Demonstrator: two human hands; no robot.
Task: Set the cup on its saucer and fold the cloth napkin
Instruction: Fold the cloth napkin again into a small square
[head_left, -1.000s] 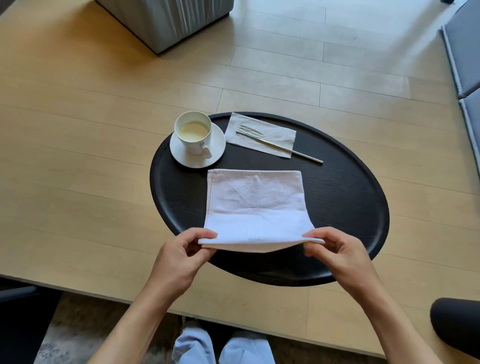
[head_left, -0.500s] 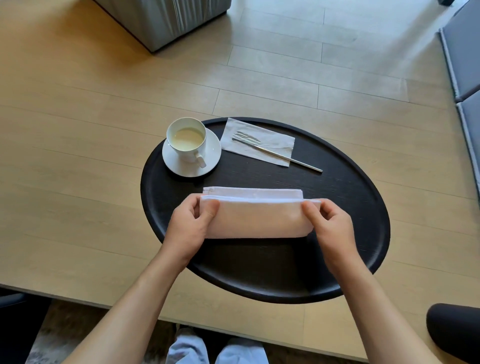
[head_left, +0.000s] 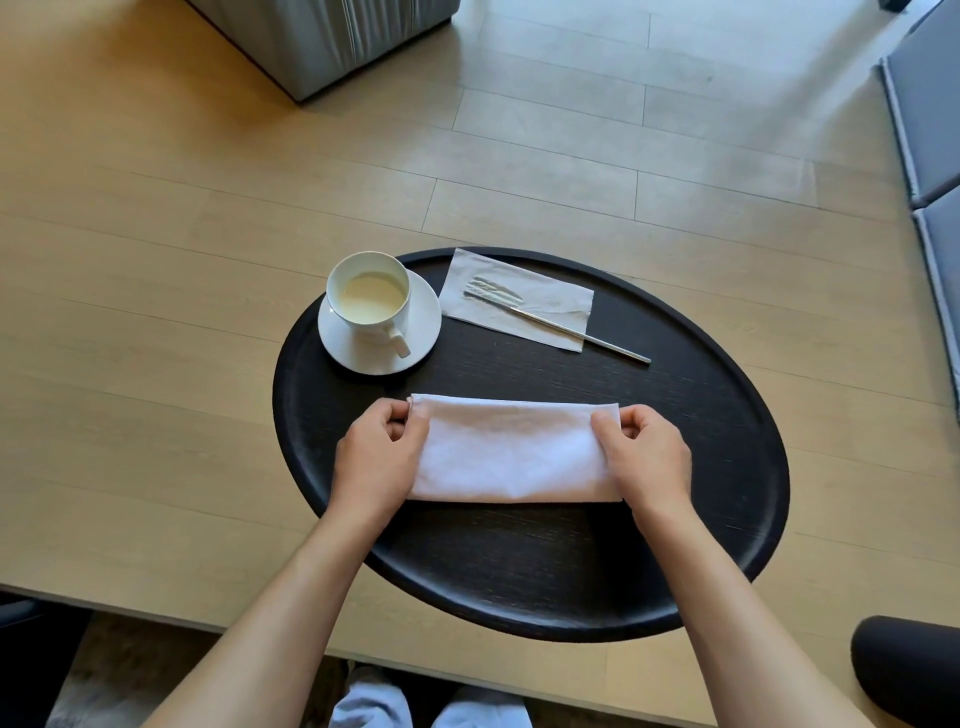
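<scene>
A white cloth napkin (head_left: 511, 449) lies folded into a wide strip on the black oval tray (head_left: 717, 467). My left hand (head_left: 376, 457) pinches its far left corner, and my right hand (head_left: 644, 454) pinches its far right corner. Both hands rest on the napkin's ends. A white cup (head_left: 371, 301) holding pale liquid stands upright on its white saucer (head_left: 423, 332) at the tray's far left, its handle pointing toward me.
A grey paper napkin (head_left: 550, 304) with a metal fork (head_left: 576, 332) on it lies at the tray's far side. The tray sits on a light wooden table (head_left: 145, 322). A grey block (head_left: 332, 36) stands far left; a dark rounded object (head_left: 906, 670) is near right.
Both hands carried the napkin's near edge away from me and laid it on the far edge, halving the cloth. It now lies flat as a strip.
</scene>
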